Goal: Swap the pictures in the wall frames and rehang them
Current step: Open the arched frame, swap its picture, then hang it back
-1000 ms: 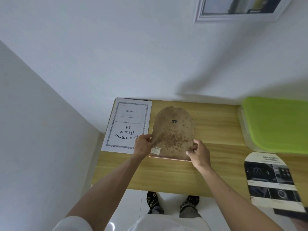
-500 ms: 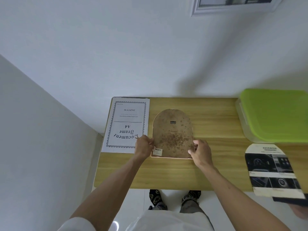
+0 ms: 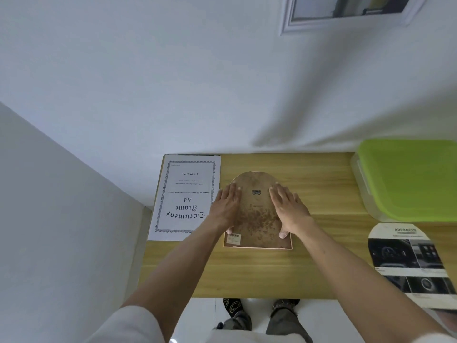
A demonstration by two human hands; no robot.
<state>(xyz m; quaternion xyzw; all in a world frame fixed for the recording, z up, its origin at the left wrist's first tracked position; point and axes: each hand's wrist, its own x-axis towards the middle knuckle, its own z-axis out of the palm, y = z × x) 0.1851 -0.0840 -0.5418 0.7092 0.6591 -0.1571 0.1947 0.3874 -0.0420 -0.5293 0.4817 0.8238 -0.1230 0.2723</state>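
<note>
Both hands lie flat and spread, with no grip closed on anything: the left hand (image 3: 226, 206) presses on the left side of the arched frame (image 3: 257, 214), and the right hand (image 3: 288, 209) presses on its right side, thumbs low near the bottom corners. Behind all this stands the white wall (image 3: 173, 82), and high on it hangs a white wall frame (image 3: 286, 23), cut by the top edge of the view. Below is the wooden desk (image 3: 259, 273). At its right end sits a box with a green lid (image 3: 410, 179). At the left end lies a white Document Frame A4 sheet (image 3: 185, 196), just beside the arched frame. A printed arched picture (image 3: 408, 261) lies at the right edge. The arched frame lies face down in the middle of the desk, brown back up, with a small hanger (image 3: 256, 192) between the two hands and a barcode sticker (image 3: 233, 238) at its lower left corner.
</note>
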